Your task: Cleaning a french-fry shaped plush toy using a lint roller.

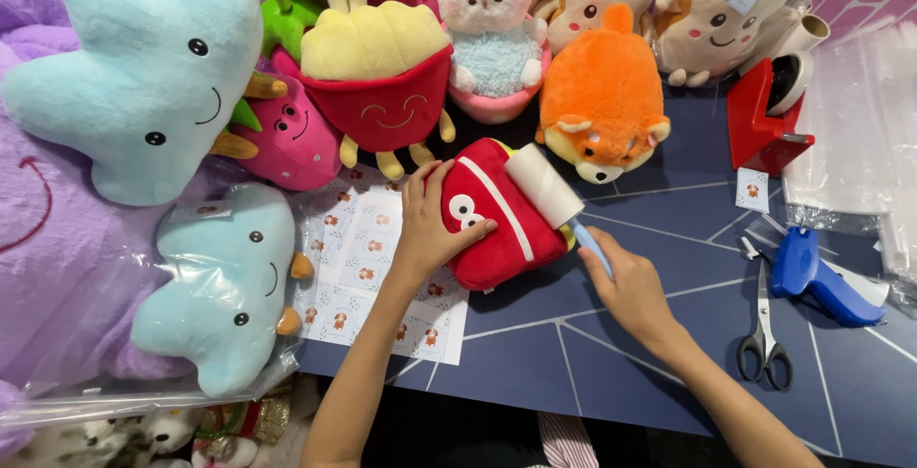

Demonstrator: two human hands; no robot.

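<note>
A red plush toy [516, 229] with a white stripe and cartoon eyes lies on the dark blue table [669, 353]. My left hand [428, 224] presses down on its left side and holds it steady. My right hand [626, 287] grips the light blue handle of a lint roller [544, 184], whose white roll rests on the top right edge of the red plush.
Sticker sheets [368, 267] lie left of the red plush. Several plush toys crowd the back and left: an orange dog [602, 95], a fries plush [377, 86], light blue tooth plushes [143, 67]. On the right are scissors [762, 329], a blue tagging gun [821, 282], a red tape dispenser [764, 115] and clear bags [860, 124].
</note>
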